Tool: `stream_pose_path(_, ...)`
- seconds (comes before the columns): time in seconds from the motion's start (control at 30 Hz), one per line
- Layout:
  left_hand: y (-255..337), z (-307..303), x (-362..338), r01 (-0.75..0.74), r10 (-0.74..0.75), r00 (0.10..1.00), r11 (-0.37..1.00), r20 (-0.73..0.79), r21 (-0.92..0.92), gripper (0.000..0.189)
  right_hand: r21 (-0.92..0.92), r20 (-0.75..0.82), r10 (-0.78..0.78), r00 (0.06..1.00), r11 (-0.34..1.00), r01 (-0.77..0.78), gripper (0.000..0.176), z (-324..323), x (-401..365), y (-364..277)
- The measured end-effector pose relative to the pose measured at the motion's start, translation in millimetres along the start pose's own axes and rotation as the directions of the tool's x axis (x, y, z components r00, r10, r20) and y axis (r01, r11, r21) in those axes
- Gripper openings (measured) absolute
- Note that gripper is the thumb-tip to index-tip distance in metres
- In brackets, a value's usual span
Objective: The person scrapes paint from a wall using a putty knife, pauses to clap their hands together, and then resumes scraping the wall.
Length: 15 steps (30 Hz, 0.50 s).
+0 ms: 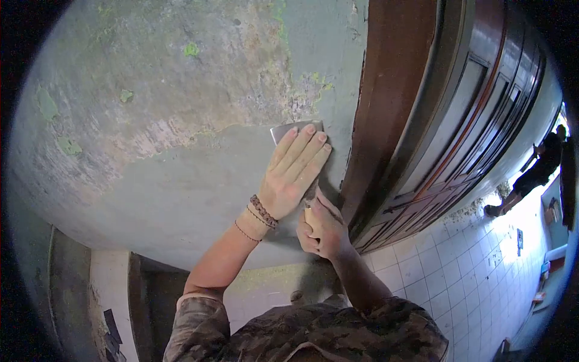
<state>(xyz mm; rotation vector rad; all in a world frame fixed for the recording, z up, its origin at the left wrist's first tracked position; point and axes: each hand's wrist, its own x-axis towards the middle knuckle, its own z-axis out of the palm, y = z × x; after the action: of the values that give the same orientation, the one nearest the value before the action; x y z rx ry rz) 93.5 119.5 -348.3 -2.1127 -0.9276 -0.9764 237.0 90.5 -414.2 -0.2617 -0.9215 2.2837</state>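
Note:
A metal scraper point(280, 132) with a broad blade lies against the wall point(199, 175), its edge at the border between smooth grey-green paint and a rough, stained patch. My left hand point(295, 163) is laid over the blade, with its fingers stretched out and pointing up. Below it, my right hand point(325, 229) is wrapped round the scraper's light wooden handle point(312, 218). Most of the blade is hidden under my left fingers.
Right of my hands runs a brown door frame point(392, 78), with a panelled door point(446, 139) beyond it. A person point(540, 166) in dark clothes stands at the far right. White floor tiles point(434, 271) show below, and a doorway point(163, 308) at lower left.

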Motion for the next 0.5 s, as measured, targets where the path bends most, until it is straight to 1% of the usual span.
stream_pose_path(0.03,0.7,2.5,-3.3,0.019,-0.019,1.000,1.000,-0.011,0.009,0.039,-0.262,-0.196,-0.148,0.969,0.961,0.094,0.037,9.1,-3.5,-2.1)
stream_pose_path(0.07,4.0,3.6,-7.7,0.022,-0.022,1.000,1.000,-0.009,0.005,0.039,-0.260,-0.201,-0.146,0.969,0.961,0.091,0.037,5.2,-6.3,0.5)
stream_pose_path(0.13,16.9,1.3,-24.4,0.109,-0.108,0.991,0.994,0.075,-0.012,0.039,-0.484,-0.105,-0.284,0.953,0.852,0.200,0.035,-8.7,-13.5,10.2)
stream_pose_path(0.17,23.5,1.3,-35.9,0.161,-0.159,0.986,0.986,0.044,-0.043,0.043,-0.486,-0.099,-0.277,0.956,0.852,0.196,0.035,-14.3,-17.2,13.3)
stream_pose_path(0.2,33.6,3.6,-51.0,0.167,-0.165,0.985,0.985,0.043,-0.039,0.043,-0.471,-0.119,-0.323,0.939,0.851,0.233,0.038,-19.6,-21.8,17.1)
stream_pose_path(0.23,43.3,6.2,-66.7,0.279,-0.284,0.955,0.958,-0.084,-0.068,0.042,-0.462,-0.129,-0.346,0.929,0.850,0.252,0.040,-21.7,-22.3,15.8)
stream_pose_path(0.27,47.6,6.3,-71.9,0.382,-0.398,0.895,0.917,-0.203,-0.112,0.042,-0.452,-0.139,-0.368,0.919,0.849,0.272,0.043,-23.7,-22.8,14.4)
stream_pose_path(0.3,50.3,7.6,-70.4,0.384,-0.398,0.895,0.917,-0.200,-0.109,0.042,-0.450,-0.111,-0.352,0.929,0.852,0.268,0.043,-23.1,-20.1,8.6)
stream_pose_path(0.33,57.3,7.2,-62.0,0.531,-0.665,0.735,0.686,-0.132,-0.498,0.037,-0.448,-0.084,-0.333,0.939,0.854,0.263,0.043,-21.9,-16.8,3.8)
stream_pose_path(0.37,65.0,5.9,-54.2,0.546,-0.842,0.537,0.301,0.051,-0.782,0.034,-0.463,-0.094,-0.288,0.953,0.860,0.215,0.042,-21.1,-13.3,0.5)
stream_pose_path(0.4,65.2,5.8,-43.1,0.549,-0.845,0.532,0.299,0.051,-0.780,0.034,-0.461,-0.094,-0.282,0.955,0.862,0.210,0.042,-18.7,-11.6,-0.6)
stream_pose_path(0.43,59.0,7.4,-27.4,0.458,-0.824,0.523,0.059,0.215,-0.887,0.035,-0.444,-0.083,-0.292,0.953,0.867,0.227,0.042,-14.8,-8.6,-2.2)
stream_pose_path(0.47,53.6,8.4,-14.7,0.349,-0.761,0.537,-0.192,0.364,-0.917,0.038,-0.427,-0.068,-0.303,0.950,0.870,0.247,0.042,-10.8,-4.9,-5.1)
stream_pose_path(0.5,51.5,8.6,-7.0,0.346,-0.765,0.537,-0.185,0.355,-0.920,0.038,-0.429,-0.060,-0.301,0.952,0.868,0.248,0.042,-6.9,-1.6,-8.8)
